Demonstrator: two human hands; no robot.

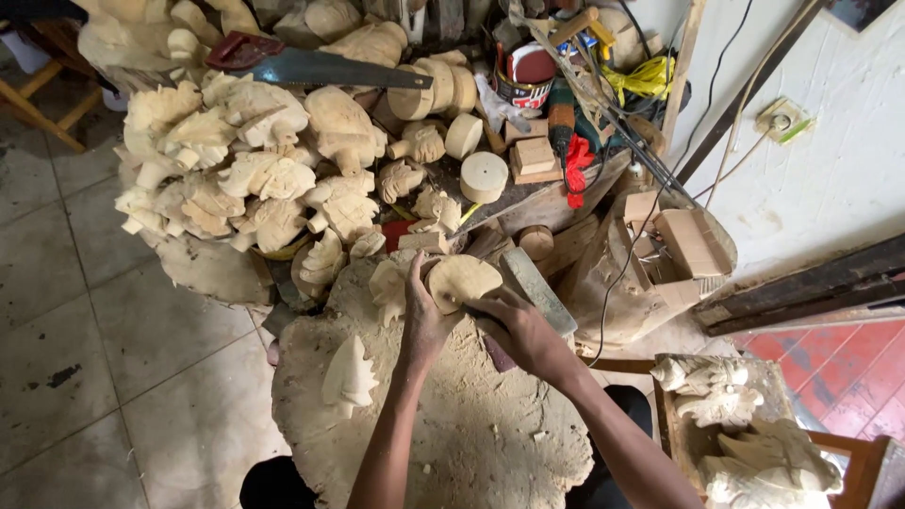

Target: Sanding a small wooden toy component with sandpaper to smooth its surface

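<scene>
Left hand (421, 316) holds a pale carved wood piece (462, 281), round and mushroom-like, pressed against the top edge of a big stump (471, 434) that serves as the desk. Fingers of the left hand wrap the piece's left side, pinching it steady. Right hand (518, 330) has its fingers closed around a small tool at the piece's lower edge; the tool is mostly hidden, kind unclear. The piece looks light, stiff and dry, with a dusty surface that could slip. The thin carved edges look likely to chip, so the thick rounded body is the better place to hold. A similar carving (349, 377) lies on the stump to the left. A heap of carvings (245, 160) and a handsaw (311, 66) sit behind.
</scene>
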